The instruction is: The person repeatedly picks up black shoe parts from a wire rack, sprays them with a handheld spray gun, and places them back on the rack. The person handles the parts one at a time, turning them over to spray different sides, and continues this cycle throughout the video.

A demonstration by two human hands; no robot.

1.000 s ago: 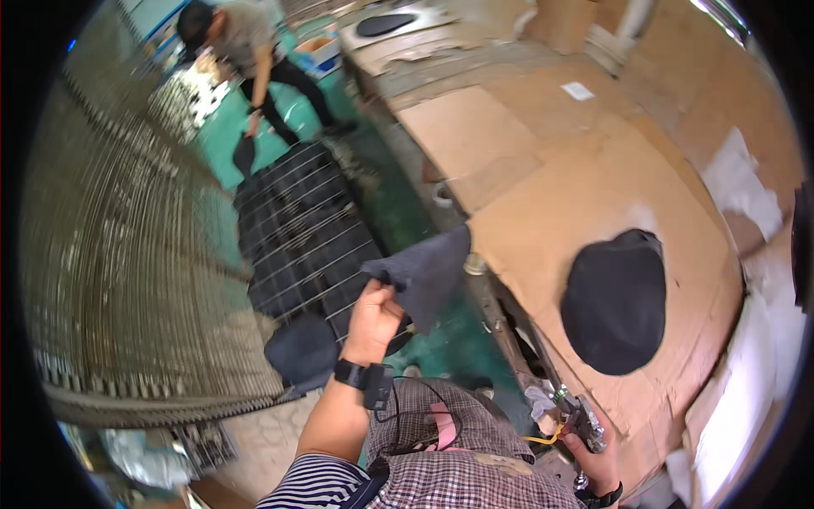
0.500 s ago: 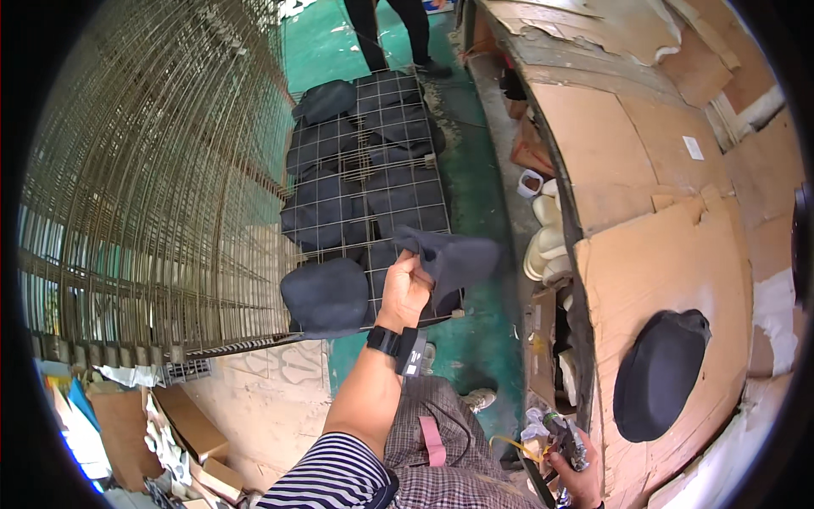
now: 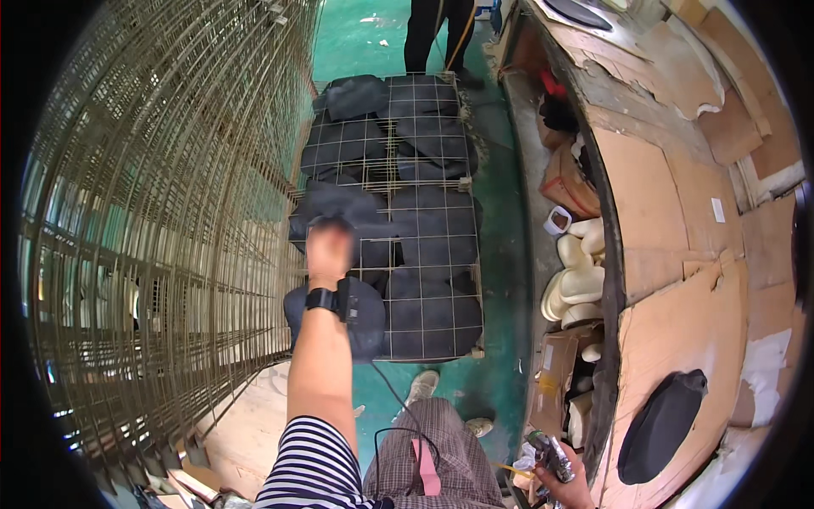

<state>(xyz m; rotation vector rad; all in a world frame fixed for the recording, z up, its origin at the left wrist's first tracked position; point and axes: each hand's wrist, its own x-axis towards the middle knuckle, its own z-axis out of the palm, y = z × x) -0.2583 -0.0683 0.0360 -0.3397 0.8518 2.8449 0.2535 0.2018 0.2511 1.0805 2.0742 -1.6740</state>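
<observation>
The worker's left hand point(image 3: 329, 246) – blurred, its grip unreadable – reaches over dark foam pads point(image 3: 424, 254) lying on a wire rack point(image 3: 390, 174) straight ahead, its length running away; the right hand point(image 3: 566, 485), farther off, clasps a small tool point(image 3: 549, 454).

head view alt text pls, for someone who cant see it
Seen from above, the person's left hand reaches out over dark fabric pieces lying on a wire mesh rack on a green floor. Their right hand holds a small tool beside a cardboard-covered table bearing another dark piece.
</observation>
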